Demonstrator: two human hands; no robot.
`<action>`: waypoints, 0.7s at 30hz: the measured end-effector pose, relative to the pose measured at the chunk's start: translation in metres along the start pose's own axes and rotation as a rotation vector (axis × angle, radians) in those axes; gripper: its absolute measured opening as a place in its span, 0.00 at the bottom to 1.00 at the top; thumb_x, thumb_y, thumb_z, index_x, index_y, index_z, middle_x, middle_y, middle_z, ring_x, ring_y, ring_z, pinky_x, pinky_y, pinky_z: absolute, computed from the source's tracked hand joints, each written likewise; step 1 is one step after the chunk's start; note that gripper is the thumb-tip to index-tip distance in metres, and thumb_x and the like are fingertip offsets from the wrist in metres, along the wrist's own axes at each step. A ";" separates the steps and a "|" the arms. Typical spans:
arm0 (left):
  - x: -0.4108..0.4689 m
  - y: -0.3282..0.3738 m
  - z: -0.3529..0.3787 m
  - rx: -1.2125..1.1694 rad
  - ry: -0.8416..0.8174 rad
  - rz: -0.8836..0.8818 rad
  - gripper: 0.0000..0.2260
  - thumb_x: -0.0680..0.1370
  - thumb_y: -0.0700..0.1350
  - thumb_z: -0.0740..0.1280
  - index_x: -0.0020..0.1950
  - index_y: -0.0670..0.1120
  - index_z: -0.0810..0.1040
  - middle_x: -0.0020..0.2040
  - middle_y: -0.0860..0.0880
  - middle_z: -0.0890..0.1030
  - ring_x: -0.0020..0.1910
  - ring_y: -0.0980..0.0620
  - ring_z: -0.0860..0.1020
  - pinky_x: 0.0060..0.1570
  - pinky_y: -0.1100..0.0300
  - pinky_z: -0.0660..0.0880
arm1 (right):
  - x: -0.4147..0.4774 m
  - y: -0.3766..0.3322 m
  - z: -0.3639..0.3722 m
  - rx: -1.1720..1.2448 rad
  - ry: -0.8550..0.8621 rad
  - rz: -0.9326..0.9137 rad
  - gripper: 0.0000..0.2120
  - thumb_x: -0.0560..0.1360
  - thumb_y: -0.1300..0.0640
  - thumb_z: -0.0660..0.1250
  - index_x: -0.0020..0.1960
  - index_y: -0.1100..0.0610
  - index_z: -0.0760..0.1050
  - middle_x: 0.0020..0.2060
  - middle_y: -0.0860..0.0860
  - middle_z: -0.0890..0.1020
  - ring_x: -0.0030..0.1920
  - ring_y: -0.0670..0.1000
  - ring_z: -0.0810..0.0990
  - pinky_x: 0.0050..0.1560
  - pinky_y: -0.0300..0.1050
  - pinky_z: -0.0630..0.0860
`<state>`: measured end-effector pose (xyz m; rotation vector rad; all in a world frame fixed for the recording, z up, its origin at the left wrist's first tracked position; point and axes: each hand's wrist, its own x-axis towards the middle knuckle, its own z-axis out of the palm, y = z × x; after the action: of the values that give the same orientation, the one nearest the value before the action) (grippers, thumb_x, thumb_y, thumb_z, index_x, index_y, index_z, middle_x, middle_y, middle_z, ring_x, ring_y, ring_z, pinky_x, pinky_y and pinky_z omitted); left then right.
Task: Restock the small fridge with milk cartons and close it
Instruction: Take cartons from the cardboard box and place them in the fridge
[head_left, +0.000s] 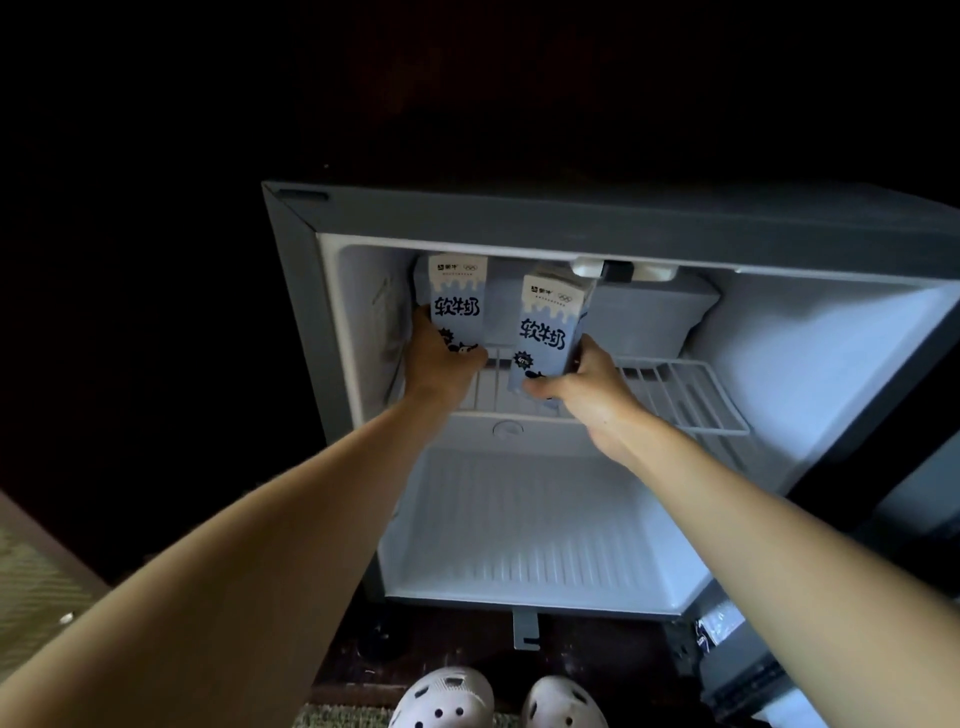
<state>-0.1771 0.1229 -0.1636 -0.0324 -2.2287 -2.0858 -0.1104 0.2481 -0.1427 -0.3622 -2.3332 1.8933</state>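
Head view, single entry. Small fridge: grey outer casing, door swung open to the right, white interior lit from within; it is set in a dark recess, the surroundings above and to the left being lost in shadow. White wire shelf: fitted across the upper half of the interior, its right part bare. Lower compartment floor: white, ribbed, nothing seen standing on it. Left milk carton: pale blue and white with dark printed characters, held upright at the back left of the wire shelf, close to the left inner wall. Left hand: closed around the lower part of the left milk carton, fingers wrapped on its left side and thumb across its front. Right milk carton: same design, tilted slightly, held just right of the first and a little nearer the front; whether its base is touching the shelf cannot be told. Right hand: clasped on the bottom of the right milk carton, thumb across the lower front edge, fingers behind. Both bare forearms are extended into the fridge from below. Floor surface: a dark strip is seen directly before the fridge, with woven, greenish carpet at the lower left. White perforated clogs: a pair, seen at the bottom edge, toes pointed towards the fridge.
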 end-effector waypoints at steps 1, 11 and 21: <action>0.005 -0.006 0.000 -0.014 -0.007 0.008 0.34 0.61 0.30 0.73 0.65 0.40 0.67 0.61 0.44 0.78 0.61 0.46 0.77 0.58 0.54 0.76 | 0.002 0.000 -0.001 -0.003 -0.014 -0.002 0.23 0.69 0.71 0.70 0.60 0.60 0.68 0.55 0.53 0.77 0.55 0.53 0.75 0.54 0.45 0.72; 0.002 -0.004 -0.003 0.179 0.011 0.007 0.25 0.70 0.26 0.66 0.65 0.39 0.67 0.61 0.47 0.76 0.62 0.51 0.73 0.57 0.69 0.69 | 0.015 0.002 0.003 -0.071 -0.083 0.003 0.24 0.71 0.72 0.67 0.65 0.59 0.69 0.62 0.55 0.77 0.63 0.55 0.75 0.63 0.45 0.70; -0.008 0.000 -0.012 0.274 0.025 0.053 0.21 0.72 0.27 0.62 0.64 0.37 0.70 0.58 0.37 0.78 0.58 0.39 0.76 0.59 0.48 0.75 | 0.021 0.001 0.026 -0.258 -0.008 -0.089 0.24 0.77 0.62 0.63 0.70 0.54 0.60 0.63 0.52 0.75 0.62 0.54 0.74 0.57 0.45 0.70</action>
<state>-0.1685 0.1115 -0.1635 -0.0453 -2.4470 -1.7289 -0.1369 0.2288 -0.1502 -0.2683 -2.5581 1.5613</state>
